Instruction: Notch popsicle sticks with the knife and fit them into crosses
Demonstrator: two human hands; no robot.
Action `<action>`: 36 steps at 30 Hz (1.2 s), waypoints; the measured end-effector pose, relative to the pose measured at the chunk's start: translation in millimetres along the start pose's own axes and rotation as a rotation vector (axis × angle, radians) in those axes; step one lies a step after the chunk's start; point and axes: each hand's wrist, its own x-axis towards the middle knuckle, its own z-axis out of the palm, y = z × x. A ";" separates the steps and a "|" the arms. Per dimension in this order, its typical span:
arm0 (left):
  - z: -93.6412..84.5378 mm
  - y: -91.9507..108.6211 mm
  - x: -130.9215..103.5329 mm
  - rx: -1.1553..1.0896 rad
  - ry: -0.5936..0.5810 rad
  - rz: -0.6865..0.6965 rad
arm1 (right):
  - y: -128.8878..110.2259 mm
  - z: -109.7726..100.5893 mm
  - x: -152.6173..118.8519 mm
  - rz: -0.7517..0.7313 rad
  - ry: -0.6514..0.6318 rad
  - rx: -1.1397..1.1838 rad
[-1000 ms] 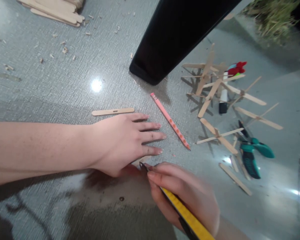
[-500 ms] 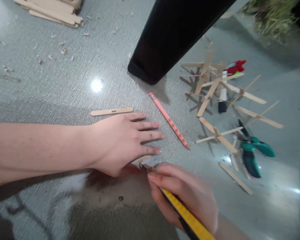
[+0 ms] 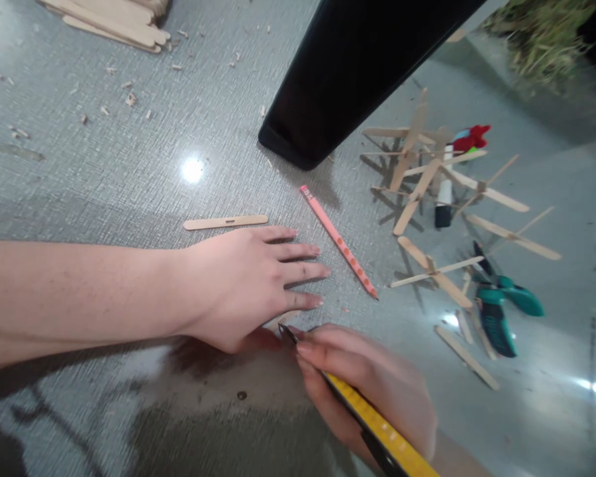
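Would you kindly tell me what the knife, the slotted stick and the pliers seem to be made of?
Knife: yellow, patterned handle, probably plastic; thin, dark blade, likely metal. Slotted stick: pale, matte, likely bare wood. Pliers: dark tips, likely metal; green-and-black handles, perhaps plastic or rubber.

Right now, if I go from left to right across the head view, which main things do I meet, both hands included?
Stack of wooden sticks, left hand, right hand gripping the yellow tool, white marker, green-handled pliers.
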 end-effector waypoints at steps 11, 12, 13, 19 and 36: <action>2.9 -0.3 -0.9 -0.007 0.057 0.010 | -0.7 0.7 0.1 -0.010 0.012 0.011; 3.1 -0.3 -0.9 -0.007 0.065 0.015 | -1.0 0.6 0.2 -0.008 0.013 0.000; 3.2 -0.3 -1.0 -0.005 0.070 0.018 | -1.5 0.5 0.4 -0.003 0.010 -0.009; 1.4 0.0 -1.8 0.005 0.015 0.001 | -4.4 -2.0 3.8 -0.009 -0.013 -0.025; 0.0 -1.3 -2.1 0.009 0.032 0.023 | 3.4 -4.0 -2.7 -0.025 0.029 -0.044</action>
